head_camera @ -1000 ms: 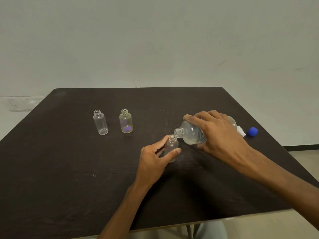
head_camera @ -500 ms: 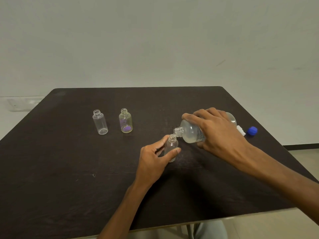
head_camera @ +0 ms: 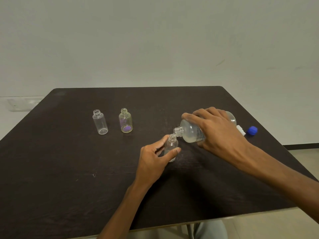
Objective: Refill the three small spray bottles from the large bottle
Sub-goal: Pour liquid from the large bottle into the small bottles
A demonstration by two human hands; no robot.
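Much of the large bottle (head_camera: 190, 133) is covered by the right hand (head_camera: 217, 131), whose grip is wrapped over the body from above; only the neck, the shoulder, part of a printed label and a rounded piece of the base beyond the knuckles are seen. The print cannot be read. The bottle is held tipped nearly on its side above the worktop (head_camera: 69, 169), with its open mouth just over the mouth of a small bottle (head_camera: 171, 145). Whether liquid is passing between the two mouths cannot be made out. A cloudy, pale liquid is seen lying along the lower side of the large bottle.

The small bottle is pinched between thumb and fingers of the left hand (head_camera: 153, 159), upright near the middle of the worktop; its lower part is hidden by the thumb, and its level cannot be told.

Two more small bottles stand uncapped and upright, well apart to the left: a clear one (head_camera: 100, 121) that looks empty, and a yellowish one (head_camera: 125, 120) with something purple at its bottom.

A white object (head_camera: 241, 130) is mostly hidden behind the right hand, beside a blue cap (head_camera: 252, 130). Both forearms are cut off by the frame's edge.
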